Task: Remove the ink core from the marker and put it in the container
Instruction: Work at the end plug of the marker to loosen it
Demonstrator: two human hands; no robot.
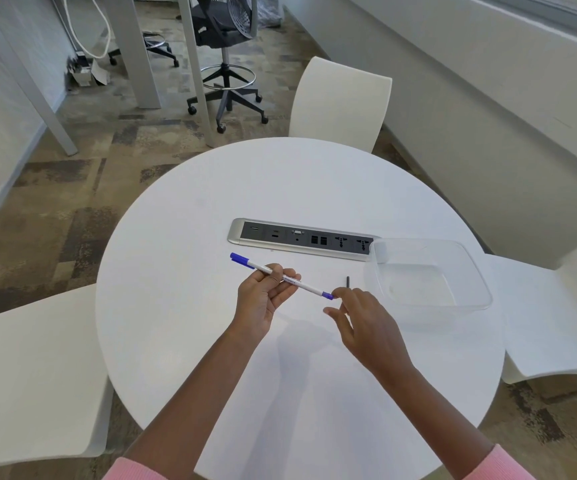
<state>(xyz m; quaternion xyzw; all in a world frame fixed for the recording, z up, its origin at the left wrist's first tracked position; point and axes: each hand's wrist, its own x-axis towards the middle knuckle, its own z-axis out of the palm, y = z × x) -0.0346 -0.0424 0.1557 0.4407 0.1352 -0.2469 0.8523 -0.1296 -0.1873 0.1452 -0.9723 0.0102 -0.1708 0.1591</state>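
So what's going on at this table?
A person holds a white marker with a blue cap in the left hand, above a round white table. A fingertip of the right hand touches the marker's other blue end. A small dark stick lies on the table beside a clear container, which looks empty.

Office meeting nook. Round white surface [211, 209] with a socket panel [302, 240] of power and data ports sunk in near its middle. White chairs [340, 102] drawn up at 12, 3 and 8 o'clock. Farther off at 11 o'clock, a black swivel chair [226, 29] on castors beside grey desk legs [134, 46]. Patterned carpet tiles [72, 202] underfoot.
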